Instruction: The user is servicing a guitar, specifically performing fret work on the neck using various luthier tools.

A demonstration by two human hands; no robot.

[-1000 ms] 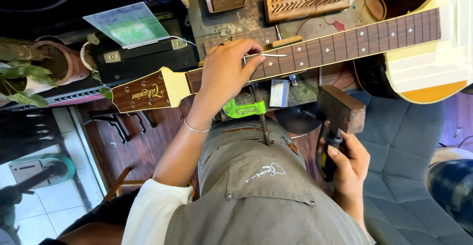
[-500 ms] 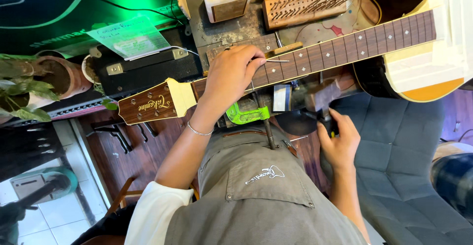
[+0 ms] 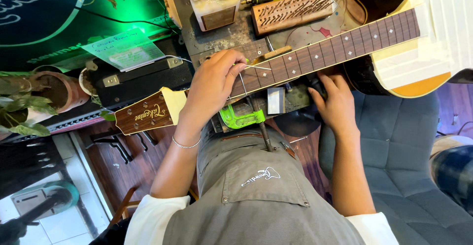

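Left hand (image 3: pixel 213 85) pinched on a thin fret wire (image 3: pixel 257 67) over the guitar neck (image 3: pixel 315 55), across the workbench (image 3: pixel 217 40); right hand (image 3: pixel 337 104) curled under the neck's edge. Probably light, springy, slippery: better gripped close to the end

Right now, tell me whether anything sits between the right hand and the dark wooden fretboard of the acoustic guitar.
Nothing visible does. The right hand rests at the near edge of the dark wooden fretboard, fingers touching the neck's side. The left hand lies on the fretboard nearer the headstock, pinching a thin wire, away from the right hand.
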